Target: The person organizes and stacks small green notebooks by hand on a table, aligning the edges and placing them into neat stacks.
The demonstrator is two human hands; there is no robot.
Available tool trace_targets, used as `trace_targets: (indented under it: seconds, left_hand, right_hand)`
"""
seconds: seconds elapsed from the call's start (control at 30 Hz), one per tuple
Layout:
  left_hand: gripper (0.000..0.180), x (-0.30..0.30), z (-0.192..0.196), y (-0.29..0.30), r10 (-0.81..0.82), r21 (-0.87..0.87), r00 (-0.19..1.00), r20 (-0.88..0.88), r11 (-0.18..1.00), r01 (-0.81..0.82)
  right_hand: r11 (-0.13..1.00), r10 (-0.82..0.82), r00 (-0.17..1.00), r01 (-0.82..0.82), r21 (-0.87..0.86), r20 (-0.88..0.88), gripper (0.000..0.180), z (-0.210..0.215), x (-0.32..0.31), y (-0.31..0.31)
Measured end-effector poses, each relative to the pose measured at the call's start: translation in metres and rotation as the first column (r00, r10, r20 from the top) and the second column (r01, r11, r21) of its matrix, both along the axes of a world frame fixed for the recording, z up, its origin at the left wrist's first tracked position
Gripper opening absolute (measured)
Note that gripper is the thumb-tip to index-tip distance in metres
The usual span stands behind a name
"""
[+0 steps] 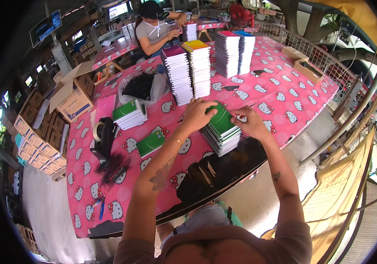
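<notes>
Directly before me, near the table's front edge, rises a stack of green-covered spiral notebooks (pixel 223 141). My left hand (pixel 198 115) grips the far left side of the top notebook (pixel 222 121), its fingers bent over the cover. At that notebook's right edge, my right hand (pixel 251 123) has thumb and fingertips pinched together. Left of the stack, a single green notebook (pixel 151 143) lies flat. Beyond it sits a low pile of green-covered notebooks (pixel 130 114) with white page edges showing.
Tall notebook stacks with purple (pixel 178 77), yellow (pixel 199 70), pink (pixel 226 55) and blue (pixel 246 53) covers stand farther back. Leftward are a plastic bag of black coils (pixel 142 86), a tape dispenser (pixel 104 138), loose black strands (pixel 112 169) and cardboard boxes (pixel 75 99). A person (pixel 153 33) works beyond the table.
</notes>
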State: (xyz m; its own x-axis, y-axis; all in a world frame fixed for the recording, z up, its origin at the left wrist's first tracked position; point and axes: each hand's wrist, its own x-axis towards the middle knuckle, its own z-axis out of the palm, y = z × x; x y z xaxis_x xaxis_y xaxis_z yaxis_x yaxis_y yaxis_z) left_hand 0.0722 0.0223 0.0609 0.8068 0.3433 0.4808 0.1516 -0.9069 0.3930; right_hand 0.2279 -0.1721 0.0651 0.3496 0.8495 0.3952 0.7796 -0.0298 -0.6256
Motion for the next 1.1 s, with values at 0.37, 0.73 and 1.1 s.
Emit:
trace_targets:
  seconds: [0.37, 0.73, 1.1]
  left_hand:
    - [0.047, 0.024, 0.008, 0.014, 0.037, -0.164, 0.934, -0.356, 0.981, -0.101]
    - [0.032, -0.214, -0.068, 0.058, 0.259, 0.145, 0.920, -0.296, 0.964, -0.224]
    - [0.042, -0.230, -0.071, -0.055, 0.098, 0.250, 0.995, -0.023, 0.964, -0.090]
  right_hand:
    - [0.858, -0.333, 0.840, 0.082, 0.507, 0.428, 0.021, -0.040, -0.084, 0.030]
    - [0.863, -0.116, 0.917, -0.098, 0.496, 0.382, 0.036, -0.019, -0.122, 0.010]
    - [0.876, 0.482, 0.732, -0.394, 0.278, -0.481, 0.058, -0.112, -0.197, 0.051]
